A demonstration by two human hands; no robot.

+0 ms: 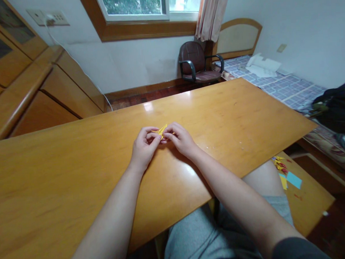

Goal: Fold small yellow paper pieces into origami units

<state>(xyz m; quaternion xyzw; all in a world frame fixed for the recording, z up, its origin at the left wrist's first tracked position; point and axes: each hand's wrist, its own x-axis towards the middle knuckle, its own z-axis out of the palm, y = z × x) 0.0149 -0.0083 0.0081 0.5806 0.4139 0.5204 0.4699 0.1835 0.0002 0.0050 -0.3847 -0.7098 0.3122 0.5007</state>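
"What does the room look like around the work?"

"Pale walls, a window (132,4) with a pink curtain (212,14), and a dark red armchair (192,57) below it. Wooden cabinets (66,88) stand on the left, and a bed (295,95) on the right carries white sheets (262,67) and a black bag (336,110)."

"And the hands?"

"Both are over the long, glossy wooden surface (78,182), near its middle. Between them is a small yellow piece (162,129), which looks like folded paper, one pointed end sticking up past the fingertips."

"Who has hold of it?"

"Both, as far as I can see. The left hand (145,147) pinches it with the thumb and curled fingers, and the right hand (180,138) pinches it from the other side. The fingers cover its lower part, so I can't tell its full shape."

"Anything else nearby?"

"Beside the person's right leg, on a lower wooden surface (308,211), lies a pile of yellow and red pieces (279,165). Just beside it are a blue sheet (294,180) and a yellow sheet (283,182)."
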